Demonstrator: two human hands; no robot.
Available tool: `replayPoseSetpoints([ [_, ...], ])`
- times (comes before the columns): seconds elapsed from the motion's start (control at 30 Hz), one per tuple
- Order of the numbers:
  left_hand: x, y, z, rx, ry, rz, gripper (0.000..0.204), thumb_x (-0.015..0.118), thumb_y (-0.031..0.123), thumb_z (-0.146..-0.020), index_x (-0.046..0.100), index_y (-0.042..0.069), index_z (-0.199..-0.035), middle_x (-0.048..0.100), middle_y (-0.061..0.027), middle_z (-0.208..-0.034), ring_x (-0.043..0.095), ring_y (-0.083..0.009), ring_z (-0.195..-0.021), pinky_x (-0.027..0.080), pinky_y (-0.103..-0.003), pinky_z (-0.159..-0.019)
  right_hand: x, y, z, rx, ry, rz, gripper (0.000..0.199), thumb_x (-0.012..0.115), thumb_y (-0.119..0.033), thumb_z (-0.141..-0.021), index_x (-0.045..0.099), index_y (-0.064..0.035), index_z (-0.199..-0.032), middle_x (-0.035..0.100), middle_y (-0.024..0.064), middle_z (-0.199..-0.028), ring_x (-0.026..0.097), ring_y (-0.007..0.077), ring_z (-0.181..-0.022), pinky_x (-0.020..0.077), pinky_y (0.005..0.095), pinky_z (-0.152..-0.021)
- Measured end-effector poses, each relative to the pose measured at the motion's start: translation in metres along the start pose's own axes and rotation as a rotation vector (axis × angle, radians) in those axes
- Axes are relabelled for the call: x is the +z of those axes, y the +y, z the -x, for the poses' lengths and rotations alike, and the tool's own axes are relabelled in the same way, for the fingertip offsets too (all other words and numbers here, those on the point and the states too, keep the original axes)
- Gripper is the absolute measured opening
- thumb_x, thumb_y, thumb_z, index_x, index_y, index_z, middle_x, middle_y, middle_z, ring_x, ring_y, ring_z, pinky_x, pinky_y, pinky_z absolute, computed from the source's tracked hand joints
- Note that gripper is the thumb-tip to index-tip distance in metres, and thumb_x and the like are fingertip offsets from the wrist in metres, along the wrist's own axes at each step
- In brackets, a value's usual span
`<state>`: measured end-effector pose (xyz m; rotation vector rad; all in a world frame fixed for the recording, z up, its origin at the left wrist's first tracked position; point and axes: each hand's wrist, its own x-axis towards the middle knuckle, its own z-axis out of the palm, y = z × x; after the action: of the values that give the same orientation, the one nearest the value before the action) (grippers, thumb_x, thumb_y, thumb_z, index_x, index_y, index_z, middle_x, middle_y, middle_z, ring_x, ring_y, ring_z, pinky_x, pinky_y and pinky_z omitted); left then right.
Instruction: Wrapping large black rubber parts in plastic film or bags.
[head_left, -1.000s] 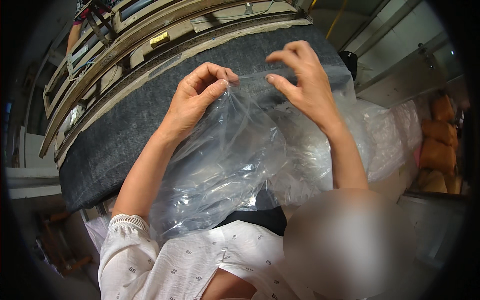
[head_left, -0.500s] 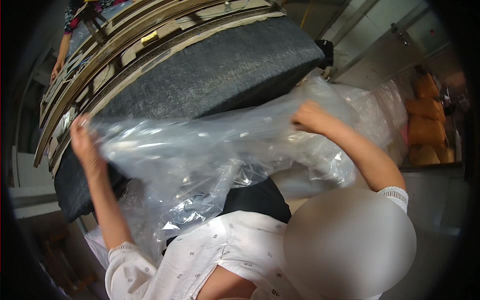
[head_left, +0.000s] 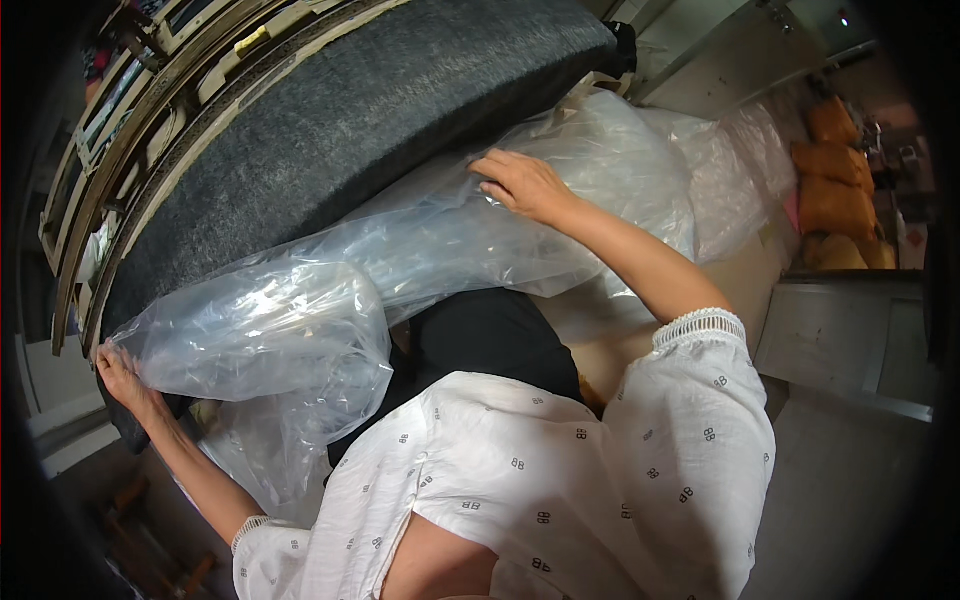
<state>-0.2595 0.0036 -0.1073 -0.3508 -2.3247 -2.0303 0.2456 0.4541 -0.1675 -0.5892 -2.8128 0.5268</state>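
A large clear plastic sheet (head_left: 330, 290) is stretched across the near edge of a long dark grey padded slab (head_left: 340, 130). My left hand (head_left: 125, 380) pinches the sheet's corner at the slab's left end, low in the view. My right hand (head_left: 520, 185) presses on the plastic near the slab's right part, fingers bent over it. The plastic bulges and hangs down in front of my body, over my white patterned top.
Wooden frames (head_left: 150, 90) lie stacked behind the slab at the upper left. More crumpled clear plastic (head_left: 720, 170) lies to the right, with orange-brown cushions (head_left: 835, 190) beyond it. A grey panel (head_left: 840, 340) stands at the right.
My hands went from pinching the plastic close together to far apart, spreading the sheet along the slab. The left hand dropped to the slab's left end; the right settled on top.
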Motion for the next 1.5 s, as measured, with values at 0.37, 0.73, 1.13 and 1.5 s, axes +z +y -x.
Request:
replayPoseSetpoints([
  [0.37, -0.123, -0.066, -0.069, 0.179, 0.123, -0.264, 0.033, 0.05, 0.026, -0.092, 0.048, 0.002, -0.115, 0.057, -0.005, -0.098, 0.053, -0.0105, -0.079, 0.043, -0.021, -0.064, -0.058, 0.176, 0.114, 0.468, -0.74, 1.027, 0.016, 0.058, -0.012, -0.072, 0.07, -0.0114, -0.083, 0.068, 0.0095, -0.084, 0.065, 0.0239, -0.082, 0.0501, 0.0358, -0.069],
  [0.73, -0.21, -0.117, -0.125, 0.126, 0.358, -0.604, 0.039, 0.05, 0.029, -0.089, 0.054, -0.004, -0.11, 0.058, -0.0159, -0.106, 0.055, -0.0251, -0.095, 0.042, -0.032, -0.084, -0.267, 0.084, -0.118, 0.213, 1.366, 0.079, 0.037, 0.059, -0.029, -0.081, 0.05, -0.0052, -0.107, 0.06, 0.0126, -0.08, 0.059, 0.032, -0.076, 0.0444, 0.0431, -0.07],
  [1.13, -0.269, -0.121, -0.138, 0.17, 0.333, -1.418, 0.038, 0.042, 0.029, -0.091, 0.051, -0.001, -0.111, 0.055, -0.0236, -0.111, 0.052, -0.0368, -0.104, 0.04, -0.04, -0.087, -0.138, 0.177, -0.174, 0.17, 0.363, 0.258, 0.07, 0.054, -0.043, -0.083, 0.032, 0.0025, -0.132, 0.038, 0.0234, -0.133, 0.035, 0.0374, -0.124, 0.0314, 0.0412, -0.1],
  [1.5, -0.124, -0.031, -0.088, 0.067, 0.568, -0.972, 0.038, 0.048, 0.035, -0.084, 0.063, 0.003, -0.098, 0.062, -0.0177, -0.099, 0.058, -0.0318, -0.094, 0.044, -0.039, -0.082, -0.141, 0.221, -0.154, 0.485, 0.344, 0.055, 0.062, 0.048, -0.048, -0.087, 0.049, 0.0022, -0.122, 0.05, 0.0226, -0.122, 0.049, 0.031, -0.112, 0.035, 0.0352, -0.096],
])
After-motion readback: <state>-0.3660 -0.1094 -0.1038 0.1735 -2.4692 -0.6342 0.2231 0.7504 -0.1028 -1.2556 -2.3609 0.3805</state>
